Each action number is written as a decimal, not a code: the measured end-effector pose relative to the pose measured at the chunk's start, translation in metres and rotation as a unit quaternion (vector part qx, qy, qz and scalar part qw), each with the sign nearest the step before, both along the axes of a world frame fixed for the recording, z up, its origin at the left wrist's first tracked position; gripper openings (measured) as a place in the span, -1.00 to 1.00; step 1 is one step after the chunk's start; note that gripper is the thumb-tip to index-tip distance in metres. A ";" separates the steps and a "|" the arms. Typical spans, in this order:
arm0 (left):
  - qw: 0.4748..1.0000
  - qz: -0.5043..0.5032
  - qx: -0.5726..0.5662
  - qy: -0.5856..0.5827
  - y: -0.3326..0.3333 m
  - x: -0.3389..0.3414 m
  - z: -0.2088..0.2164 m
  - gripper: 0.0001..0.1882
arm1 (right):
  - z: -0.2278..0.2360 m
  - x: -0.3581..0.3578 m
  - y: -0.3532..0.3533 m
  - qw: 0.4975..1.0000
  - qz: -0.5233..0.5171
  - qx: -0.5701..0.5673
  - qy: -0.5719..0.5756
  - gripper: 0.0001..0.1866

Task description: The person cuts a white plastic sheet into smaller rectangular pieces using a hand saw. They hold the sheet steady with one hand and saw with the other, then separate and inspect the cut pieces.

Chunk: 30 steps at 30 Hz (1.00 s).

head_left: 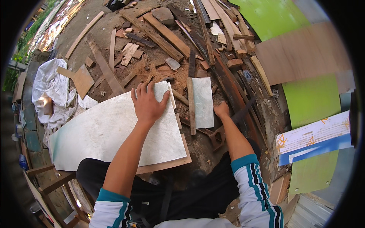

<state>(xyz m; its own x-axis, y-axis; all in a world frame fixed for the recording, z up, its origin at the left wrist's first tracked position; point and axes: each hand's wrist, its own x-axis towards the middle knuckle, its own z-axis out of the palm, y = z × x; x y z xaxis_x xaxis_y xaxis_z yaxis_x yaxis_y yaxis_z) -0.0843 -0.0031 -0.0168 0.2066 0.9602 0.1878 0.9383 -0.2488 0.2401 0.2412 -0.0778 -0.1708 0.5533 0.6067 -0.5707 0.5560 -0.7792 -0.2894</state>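
Observation:
A large white-faced board (102,131) lies across my lap, with more wooden sheet edges showing beneath it. Spread fingers of my left hand (147,105) rest flat on its upper right part. Right of the board is a small pale rectangular panel (202,102), with a narrow wood strip (191,110) along its left side. My right hand (221,109) is closed just beside the panel's right edge; whatever its fingers hold, if anything, is hidden. Under my right forearm lies what looks like a handsaw, its brown handle (217,140) near my knee and its dark blade (243,113) slanting up right.
Ahead, wood offcuts and planks (165,36) litter the dirt around a stone (162,16). Long dark beams (228,81) run along the right. Green and brown sheets (304,53) lie farther right. At left are a white sack (47,85) and a wooden frame (57,184).

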 end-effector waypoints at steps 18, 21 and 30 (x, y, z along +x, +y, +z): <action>0.999 -0.010 0.013 0.049 0.000 -0.003 -0.001 -0.30 | 0.020 0.026 -0.148 0.958 0.159 -0.230 -0.064 -0.41; 0.997 -0.053 0.047 0.034 0.000 -0.005 -0.001 -0.32 | 0.045 0.020 -0.152 0.956 0.183 -0.222 -0.052 -0.46; 0.923 -0.372 0.094 -0.019 0.001 0.006 0.010 -0.60 | -0.011 0.012 -0.233 0.882 0.291 -0.370 -0.014 -0.62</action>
<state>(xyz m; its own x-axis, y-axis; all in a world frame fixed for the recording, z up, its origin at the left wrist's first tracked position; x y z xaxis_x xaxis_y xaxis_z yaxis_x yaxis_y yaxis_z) -0.0781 -0.0017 -0.0064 0.7851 0.5058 0.3575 0.4835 -0.8612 0.1566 0.2532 -0.3110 -0.1817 0.2911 0.2600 -0.9207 0.9234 -0.3281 0.1993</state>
